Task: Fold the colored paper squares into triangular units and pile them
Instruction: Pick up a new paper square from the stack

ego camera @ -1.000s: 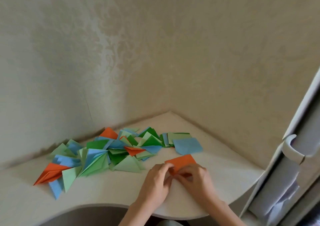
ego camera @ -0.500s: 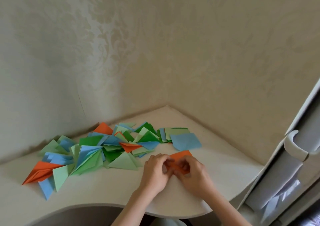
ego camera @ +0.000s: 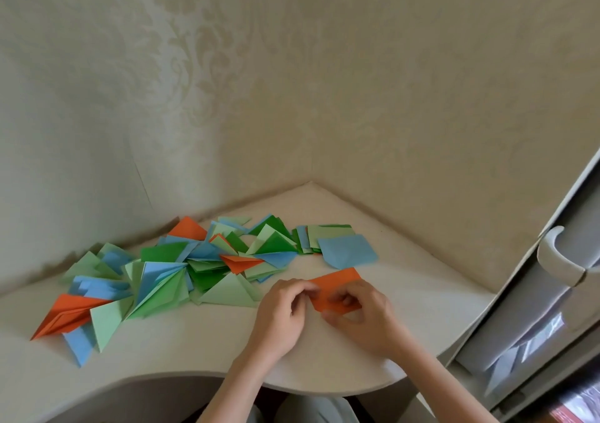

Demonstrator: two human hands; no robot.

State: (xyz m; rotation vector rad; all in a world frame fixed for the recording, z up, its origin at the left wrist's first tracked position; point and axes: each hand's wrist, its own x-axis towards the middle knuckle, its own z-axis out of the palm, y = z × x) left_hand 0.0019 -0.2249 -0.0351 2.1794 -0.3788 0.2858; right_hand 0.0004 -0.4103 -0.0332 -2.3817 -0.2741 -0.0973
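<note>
- Orange paper (ego camera: 337,287) lies on the counter (ego camera: 181,354) near its front edge, partly folded into a strip, its far corner free toward 1 o'clock.
- Left hand (ego camera: 281,315) has its fingers (ego camera: 302,287) closed in a pinch on the paper's left end.
- Right hand (ego camera: 367,318) curls narrow fingers (ego camera: 344,300) over the paper's near edge, thumb beneath at 6 o'clock.
- Pile of folded triangles (ego camera: 168,276), green, blue and orange, spreads across the counter at 9 to 10 o'clock from the hands.
- Stack of unfolded squares (ego camera: 324,237) sits at 12 o'clock, a blue square (ego camera: 347,250) on top, just beyond the orange paper.
- Door handle (ego camera: 558,260) stands at 3 o'clock.
</note>
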